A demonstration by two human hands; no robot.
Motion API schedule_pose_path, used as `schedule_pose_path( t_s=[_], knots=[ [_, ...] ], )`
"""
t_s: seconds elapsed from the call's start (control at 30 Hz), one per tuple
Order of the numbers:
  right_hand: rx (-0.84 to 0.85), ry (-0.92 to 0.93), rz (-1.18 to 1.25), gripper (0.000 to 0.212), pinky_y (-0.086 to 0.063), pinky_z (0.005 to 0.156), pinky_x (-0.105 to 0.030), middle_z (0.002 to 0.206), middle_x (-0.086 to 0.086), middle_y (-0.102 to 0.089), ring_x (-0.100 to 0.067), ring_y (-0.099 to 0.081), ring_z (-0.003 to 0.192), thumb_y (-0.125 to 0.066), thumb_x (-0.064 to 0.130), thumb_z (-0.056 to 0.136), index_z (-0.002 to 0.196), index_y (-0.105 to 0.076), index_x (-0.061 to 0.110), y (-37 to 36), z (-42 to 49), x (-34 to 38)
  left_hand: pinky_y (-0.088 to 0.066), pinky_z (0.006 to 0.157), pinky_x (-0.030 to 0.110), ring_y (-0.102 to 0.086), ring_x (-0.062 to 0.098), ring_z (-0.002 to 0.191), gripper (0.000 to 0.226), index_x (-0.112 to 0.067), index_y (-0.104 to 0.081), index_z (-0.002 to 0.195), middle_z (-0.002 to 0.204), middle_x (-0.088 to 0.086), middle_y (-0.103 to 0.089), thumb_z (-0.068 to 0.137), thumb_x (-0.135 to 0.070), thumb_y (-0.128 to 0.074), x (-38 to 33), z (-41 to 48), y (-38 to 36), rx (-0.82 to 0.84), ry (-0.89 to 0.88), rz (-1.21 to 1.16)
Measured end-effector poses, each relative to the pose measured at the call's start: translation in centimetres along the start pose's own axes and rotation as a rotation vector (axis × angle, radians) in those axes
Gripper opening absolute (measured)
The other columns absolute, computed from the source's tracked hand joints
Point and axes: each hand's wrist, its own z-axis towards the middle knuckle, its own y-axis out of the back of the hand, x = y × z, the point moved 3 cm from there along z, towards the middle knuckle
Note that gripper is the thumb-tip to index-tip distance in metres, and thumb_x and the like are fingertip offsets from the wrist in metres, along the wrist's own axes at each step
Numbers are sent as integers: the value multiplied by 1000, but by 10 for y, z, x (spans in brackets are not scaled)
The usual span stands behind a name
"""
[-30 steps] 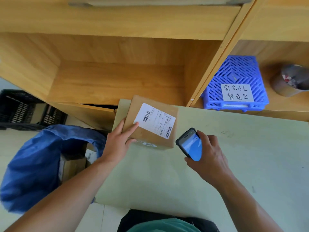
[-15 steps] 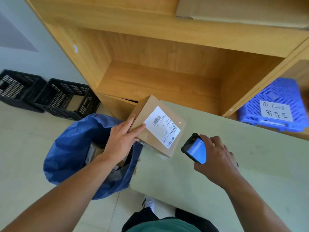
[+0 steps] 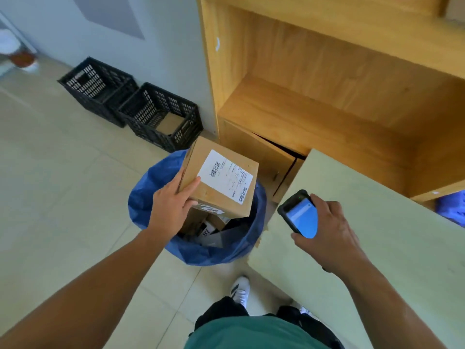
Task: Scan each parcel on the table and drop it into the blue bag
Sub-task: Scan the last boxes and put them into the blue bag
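Off the table now: the parcel [image 3: 219, 177], which half a second back was tilted at the table's edge, hangs over the open mouth of the blue bag [image 3: 143, 200], label up. In the head view, my left hand [image 3: 171, 207] grips its near-left corner, with the thumb on top beside the label and the fingers down the side. Below those fingers, other boxes lie in the bag. My right hand [image 3: 329, 230] is clenched round the scanner [image 3: 300, 215], blue screen up, over the pale green table [image 3: 377, 248] that runs on to the right of it. Beyond my left fingers, black crates [image 3: 148, 109] stand on the tiled floor [image 3: 63, 185] against the wall. A wooden shelf unit [image 3: 302, 71] rises beyond the parcel. With my head turned left, the blue basket [image 3: 450, 210] has slid almost out at the right edge.
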Motion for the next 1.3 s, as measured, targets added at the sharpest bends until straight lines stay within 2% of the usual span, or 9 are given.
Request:
schedule_pose_path(
  t_s=[0.13, 0.2, 0.3, 0.4, 0.53, 0.7, 0.83, 1.07, 1.3],
  knots=[
    [11, 16, -1, 94, -60, 68, -47, 123, 2, -36, -25, -53, 96, -74, 51, 70, 146, -21, 34, -7, 4, 20, -56, 92, 54, -62, 41, 117, 77, -27, -35, 159, 164, 16, -33, 93, -29, -74, 22, -14, -10, 0, 208, -73],
    [3, 2, 3, 93, -59, 72, -48, 123, 1, -37, -26, -54, 96, -75, 49, 71, 146, -23, 33, -7, 7, 23, -48, 104, 60, -52, 39, 134, 95, -32, -11, 164, 169, 7, -22, 91, -42, -72, 24, -18, -27, 151, 316, -188],
    [-17, -37, -1, 93, -54, 80, -42, 124, 0, -38, -26, -55, 98, -78, 46, 72, 148, -27, 30, -3, 10, 22, -36, 111, 69, -38, 30, 147, 114, -47, 8, 159, 166, -4, -28, 84, -51, -77, 17, -30, -47, 404, 264, -266],
    [-48, -60, 6, 93, -47, 75, -35, 125, 0, -39, -22, -51, 95, -78, 44, 72, 148, -27, 30, 2, 10, 16, -33, 112, 71, -38, 30, 147, 96, -46, 7, 158, 164, -6, -33, 93, -55, -63, 11, -35, -51, 432, 288, -272],
    [-34, -86, 7, 92, -50, 77, -37, 124, 1, -38, -22, -51, 96, -78, 44, 73, 148, -26, 31, 4, 3, 8, -23, 116, 71, -30, 28, 152, 80, -42, 5, 161, 167, -8, -28, 102, -54, -48, 2, -20, -44, 421, 278, -193],
    [-39, -123, 27, 94, -54, 83, -44, 128, 0, -38, -26, -53, 104, -76, 45, 73, 150, -24, 30, 4, -14, -2, -24, 116, 72, -37, 29, 149, 76, -41, 5, 160, 169, -5, -25, 102, -59, -40, -8, 1, -35, 386, 220, -97],
    [-43, -145, 91, 92, -58, 75, -46, 125, 4, -36, -24, -53, 100, -74, 46, 73, 148, -22, 33, 0, -27, -10, -28, 115, 70, -44, 32, 144, 75, -36, -5, 161, 163, 0, -37, 100, -58, -43, -29, 13, -24, 331, 151, -91],
    [-214, -297, 249, 90, -52, 86, -39, 118, 10, -33, -20, -52, 107, -73, 46, 73, 148, -24, 34, 43, -75, -68, -52, 95, 63, -67, 30, 111, 79, -30, -13, 162, 134, 6, -64, 98, -54, -51, -129, 56, -22, 273, -99, -78],
    [-439, -430, 330, 90, -48, 80, -30, 117, 9, -35, -17, -48, 110, -74, 46, 72, 147, -27, 34, 95, -128, -153, -51, 99, 56, -58, 30, 130, 74, -26, -21, 162, 153, 5, -53, 99, -52, -51, -276, 85, -21, 232, -385, -53]
  ],
)
